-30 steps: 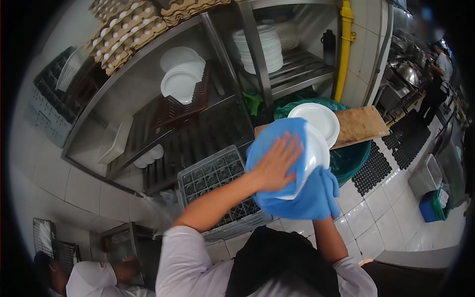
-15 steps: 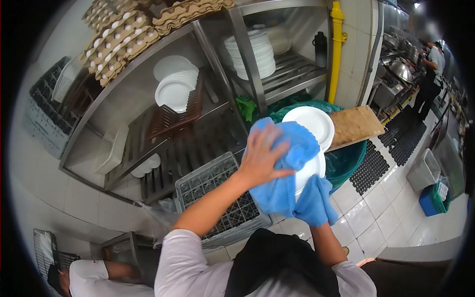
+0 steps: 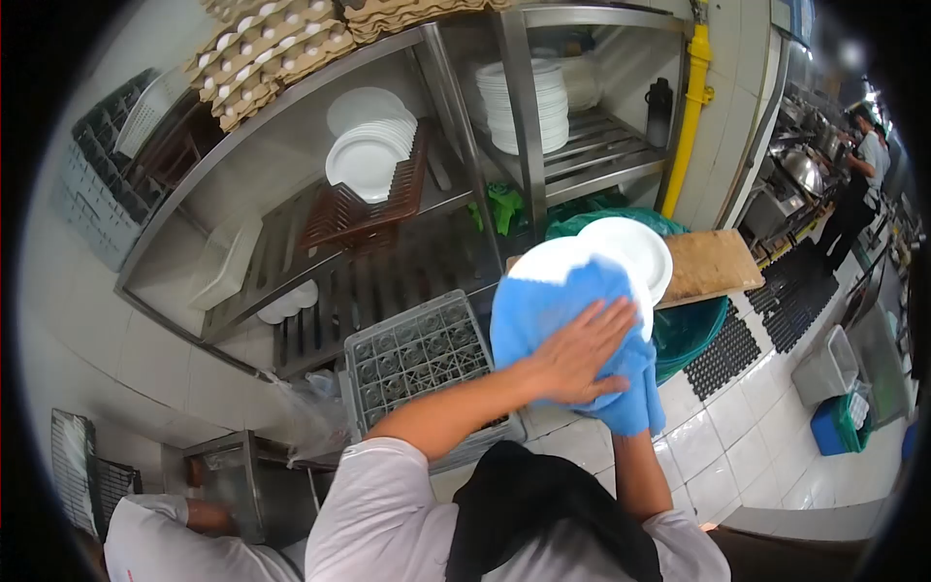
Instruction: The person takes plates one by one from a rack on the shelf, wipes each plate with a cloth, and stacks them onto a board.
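My left hand (image 3: 587, 354) lies flat, fingers stretched out, on a blue cloth (image 3: 543, 320) spread over a large white plate (image 3: 538, 262). The cloth covers most of the plate; its upper rim shows white. Under the plate's lower right side, my right forearm (image 3: 640, 475) reaches up into the bunched cloth, which hides my right hand and its fingers. Just behind the plate, another white plate (image 3: 630, 254) rests on a wooden board (image 3: 713, 264).
A grey glass rack (image 3: 417, 364) stands left of the plate. Metal shelves (image 3: 538, 145) hold stacked plates (image 3: 524, 102) and a brown dish rack (image 3: 364, 218). A green-lined bin (image 3: 693, 339) is under the board. One person (image 3: 194, 548) is at lower left, another (image 3: 858, 184) far right.
My left hand has moved right and down across the plate, from bunched cloth to lying flat on spread cloth. The view has shifted slightly. The co-worker at lower left has moved.
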The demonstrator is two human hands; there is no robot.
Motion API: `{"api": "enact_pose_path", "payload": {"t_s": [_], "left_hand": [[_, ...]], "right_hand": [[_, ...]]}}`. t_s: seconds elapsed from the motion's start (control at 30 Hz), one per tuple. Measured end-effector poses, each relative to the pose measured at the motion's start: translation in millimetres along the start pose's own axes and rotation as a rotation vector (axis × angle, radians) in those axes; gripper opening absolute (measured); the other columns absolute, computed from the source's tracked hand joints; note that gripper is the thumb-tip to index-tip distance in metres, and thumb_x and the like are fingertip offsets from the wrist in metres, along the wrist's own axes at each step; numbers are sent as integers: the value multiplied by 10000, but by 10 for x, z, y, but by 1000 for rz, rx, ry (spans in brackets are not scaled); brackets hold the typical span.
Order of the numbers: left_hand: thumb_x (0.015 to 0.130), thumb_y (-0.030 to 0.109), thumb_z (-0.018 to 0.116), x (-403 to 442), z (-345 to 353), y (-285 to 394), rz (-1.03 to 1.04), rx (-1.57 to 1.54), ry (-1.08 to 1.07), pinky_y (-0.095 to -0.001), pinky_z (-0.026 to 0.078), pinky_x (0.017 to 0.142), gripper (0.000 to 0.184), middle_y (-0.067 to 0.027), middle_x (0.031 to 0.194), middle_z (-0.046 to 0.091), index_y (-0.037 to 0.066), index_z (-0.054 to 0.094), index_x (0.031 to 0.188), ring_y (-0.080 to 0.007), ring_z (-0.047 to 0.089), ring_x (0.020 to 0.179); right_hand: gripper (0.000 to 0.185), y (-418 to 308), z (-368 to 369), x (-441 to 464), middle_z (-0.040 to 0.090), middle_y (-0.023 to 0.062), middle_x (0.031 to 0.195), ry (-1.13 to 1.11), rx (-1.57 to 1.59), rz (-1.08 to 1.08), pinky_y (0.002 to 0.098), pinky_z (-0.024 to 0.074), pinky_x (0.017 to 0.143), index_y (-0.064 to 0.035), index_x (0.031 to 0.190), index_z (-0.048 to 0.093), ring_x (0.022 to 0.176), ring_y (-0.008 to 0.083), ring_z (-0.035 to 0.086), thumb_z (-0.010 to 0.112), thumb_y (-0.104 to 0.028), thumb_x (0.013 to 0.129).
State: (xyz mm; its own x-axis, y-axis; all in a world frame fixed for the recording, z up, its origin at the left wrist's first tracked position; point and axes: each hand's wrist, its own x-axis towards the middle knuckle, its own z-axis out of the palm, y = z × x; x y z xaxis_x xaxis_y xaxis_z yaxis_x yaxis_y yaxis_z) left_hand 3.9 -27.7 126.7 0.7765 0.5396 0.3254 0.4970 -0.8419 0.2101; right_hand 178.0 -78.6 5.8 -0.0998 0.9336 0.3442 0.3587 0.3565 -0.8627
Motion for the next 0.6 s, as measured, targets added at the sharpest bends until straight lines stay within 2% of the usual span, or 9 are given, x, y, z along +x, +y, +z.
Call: {"api": "enact_pose_path", "payload": {"t_s": [0.17, 0.2, 0.23, 0.3, 0.33, 0.43, 0.5, 0.57, 0.6], "left_hand": [[915, 585, 580, -386, -178, -265, -72, 473, 74, -548, 162, 1235, 739, -152, 1639, 269, 190, 436, 1523, -317, 174, 1542], [862, 620, 632, -233, -527, -226, -138, 625, 107, -501, 343, 1159, 784, -164, 1591, 358, 245, 435, 1522, -316, 377, 1453], [862, 620, 632, -50, -756, -193, -144, 623, 103, -501, 343, 1159, 784, -164, 1591, 358, 245, 435, 1522, -316, 377, 1453], [796, 639, 690, 345, -1023, -190, -169, 113, -300, -445, 507, 962, 813, -181, 1377, 591, 213, 509, 1465, -328, 623, 1183], [795, 606, 721, 488, -986, -183, 41, 203, -375, -437, 560, 794, 708, -167, 1074, 722, 145, 631, 1326, -336, 706, 932], [823, 514, 734, 676, -980, -264, -73, 25, -665, -447, 557, 792, 563, -202, 943, 730, 68, 711, 1165, -367, 705, 884], [867, 387, 725, 453, -1011, -622, -143, -411, -438, -391, 567, 809, 444, -185, 959, 746, 6, 722, 1094, -287, 729, 881], [913, 322, 712, 119, -1034, -532, -495, -729, -86, -361, 569, 822, 382, -153, 965, 752, -1, 712, 1118, -224, 727, 893], [937, 303, 697, -37, -750, -489, -592, -924, 142, -357, 562, 847, 381, -135, 1009, 745, -10, 691, 1155, -210, 715, 924]], "right_hand": [[502, -210, -345, 114, 607, 121, 1225, -239, -653, 313, 383, 499, 880, -43, 1308, 536, 1119, 230, 587, 673, -269, 882], [557, 278, -265, 28, 594, 142, 1220, -382, -613, 293, 388, 495, 855, -37, 1338, 513, 1120, 252, 578, 673, -293, 870], [612, 538, -210, -46, 581, 163, 1214, -535, -574, 269, 393, 491, 829, -30, 1367, 490, 1122, 273, 569, 673, -317, 858], [536, -512, -430, 177, 625, 140, 1154, -328, -645, -48, 359, 514, 824, -10, 1324, 522, 1042, 254, 615, 658, -269, 876], [498, -915, -428, 280, 647, 129, 1124, -229, -749, -171, 342, 525, 822, 0, 1303, 538, 1002, 244, 638, 651, -245, 885], [448, -1260, -214, 478, 674, 142, 1127, -3, -437, -189, 335, 544, 817, 28, 1266, 574, 977, 235, 669, 657, -205, 893], [435, -1214, -264, 531, 680, 168, 1159, 159, -80, -121, 346, 551, 813, 47, 1250, 594, 993, 235, 678, 670, -189, 892], [371, -1031, -490, 616, 704, 178, 1072, 306, 427, 559, 342, 556, 771, 61, 1199, 637, 909, 202, 685, 672, -127, 880], [371, -873, -492, 577, 704, 178, 1072, 338, 441, 562, 342, 556, 771, 61, 1199, 637, 909, 202, 685, 672, -127, 880]]}}
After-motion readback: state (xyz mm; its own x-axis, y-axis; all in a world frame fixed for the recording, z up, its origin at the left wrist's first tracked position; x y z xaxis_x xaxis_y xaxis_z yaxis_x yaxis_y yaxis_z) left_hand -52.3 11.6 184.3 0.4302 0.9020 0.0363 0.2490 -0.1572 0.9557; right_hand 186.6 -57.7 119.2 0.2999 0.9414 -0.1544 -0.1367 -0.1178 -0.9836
